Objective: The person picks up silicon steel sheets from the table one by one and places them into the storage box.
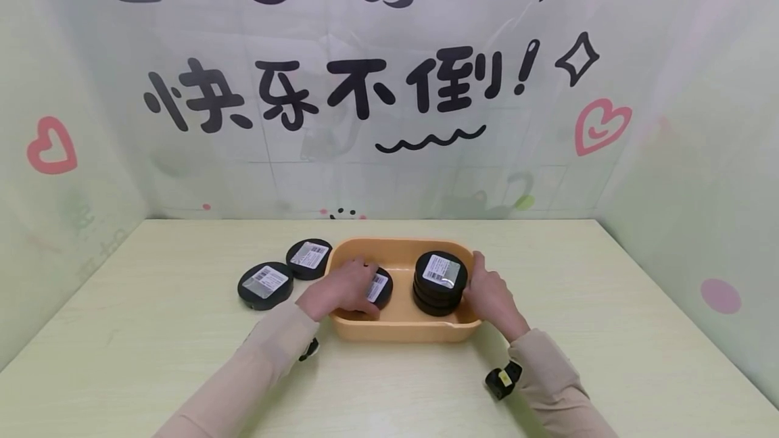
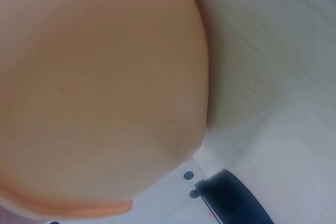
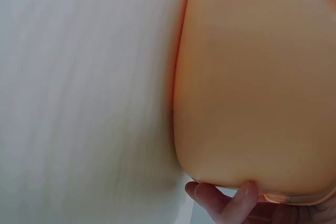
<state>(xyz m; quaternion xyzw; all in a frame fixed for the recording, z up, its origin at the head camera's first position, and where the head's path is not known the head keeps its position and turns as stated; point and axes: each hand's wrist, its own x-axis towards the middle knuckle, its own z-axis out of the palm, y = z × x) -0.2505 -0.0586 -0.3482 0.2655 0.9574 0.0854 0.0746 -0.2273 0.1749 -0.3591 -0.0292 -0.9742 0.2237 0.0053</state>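
An orange plastic bin stands on the table in the head view. My left hand reaches over its left end and grips a labelled black disc inside, thumb on the near side and fingers on the far side. A stack of black discs, the top one with a white label, sits in the right part of the bin. My right hand holds the bin's right end at the rim; the right wrist view shows its fingers at the bin's corner. The left wrist view shows the bin's outer wall, with the left hand hidden.
Two more labelled black discs, a nearer one and a farther one, lie on the table left of the bin. A printed backdrop rises behind the pale wooden table. Side panels flank it.
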